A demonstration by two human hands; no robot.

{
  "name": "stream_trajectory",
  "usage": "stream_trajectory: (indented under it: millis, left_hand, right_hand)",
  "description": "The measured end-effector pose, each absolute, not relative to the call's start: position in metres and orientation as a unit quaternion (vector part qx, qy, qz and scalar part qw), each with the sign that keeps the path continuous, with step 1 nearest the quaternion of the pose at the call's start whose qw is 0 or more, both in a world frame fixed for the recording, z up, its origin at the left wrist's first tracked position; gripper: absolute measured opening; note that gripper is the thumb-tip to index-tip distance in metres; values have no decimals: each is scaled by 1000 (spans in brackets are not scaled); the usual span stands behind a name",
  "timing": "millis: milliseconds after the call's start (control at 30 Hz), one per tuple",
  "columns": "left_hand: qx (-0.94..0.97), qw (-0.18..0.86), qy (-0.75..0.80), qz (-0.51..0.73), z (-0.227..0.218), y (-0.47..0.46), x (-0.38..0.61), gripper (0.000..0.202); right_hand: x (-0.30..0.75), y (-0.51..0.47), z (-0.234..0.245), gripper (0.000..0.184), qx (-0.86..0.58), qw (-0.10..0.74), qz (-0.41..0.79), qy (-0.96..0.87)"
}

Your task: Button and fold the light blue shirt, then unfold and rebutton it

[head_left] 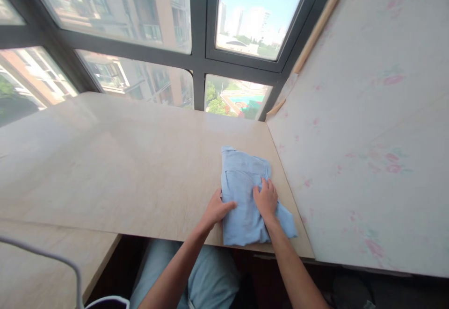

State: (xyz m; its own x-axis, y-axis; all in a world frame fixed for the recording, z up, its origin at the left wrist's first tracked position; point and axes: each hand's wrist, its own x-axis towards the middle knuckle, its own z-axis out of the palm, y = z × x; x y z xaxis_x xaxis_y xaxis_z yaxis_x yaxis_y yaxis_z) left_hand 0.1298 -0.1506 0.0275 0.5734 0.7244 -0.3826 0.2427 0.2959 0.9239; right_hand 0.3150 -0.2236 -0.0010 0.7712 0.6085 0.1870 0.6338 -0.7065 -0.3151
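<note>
Lap (206,276): light-blue trousers, below the table edge, between the two forearms.
Rod (52,255): a thin white curved rod at the lower left, over a lower board (31,271).
Left hand (215,208): at the cloth's left edge, near the table's front edge. The thumb lies on top of the fabric and points right. The other fingers curl at the edge and look tucked under it, so the hand grips the cloth there.
Right hand (265,199): palm down on the cloth's right half, just beside the left hand but not touching it. The fingers are bent and close together, with the tips pressed into a crease. I cannot tell whether they pinch fabric or only press on it.
Cloth (242,173): a light-blue garment, folded into a rough rectangle. It lies flat on the table's right end, near the wall, and its near edge reaches the table's front edge. A loose corner sticks out to the right, under the right wrist.
Table (122,159): a wide pale wooden top that runs back to the window.
Wall (368,136): a pale panel on the right with faint pink and green smudges, meeting the table's right edge.
Window (199,61): dark frames behind the table, with buildings, trees and sky outside.
</note>
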Motion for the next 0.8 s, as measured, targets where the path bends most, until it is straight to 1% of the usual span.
stream_trajectory:
  millis: [100,167,233,333,400,467,533,600,700,767,800]
  left_hand:
    - [566,645,465,217,22,-134,91,51]
    - [578,596,502,240,23,-121,60,53]
    - [601,515,558,248,26,-112,31,58]
    - [645,344,637,243,31,-105,-1,62]
    - [684,241,643,246,35,-105,-14,58]
    - [720,177,622,251,41,-109,-20,55]
    - [753,161,588,249,49,-116,-18,56]
    - [798,195,521,231,57,-127,-9,64]
    - [852,280,409,169,59,-146,16,87]
    - [856,307,393,137,55,-158,36,97]
    - [853,306,402,132,53,-162,46,98]
  right_hand:
    - [279,-206,-9,54,-896,226,-7,-383]
    - [255,-191,-14,58,-867,265,24,-422]
    - [234,-174,-17,61,-828,316,68,-459]
    - [216,-151,-15,62,-763,407,168,-473]
    - [213,-140,-12,59,-724,475,249,-434]
    - [215,-137,-8,55,-685,542,318,-369]
    - [220,-140,-4,50,-642,598,370,-304]
    - [225,-148,1,46,-607,623,422,-256]
    - [227,-161,8,48,-573,597,511,-232]
    - [225,-167,13,53,-553,579,548,-241]
    - [224,-170,14,56,-544,580,554,-246]
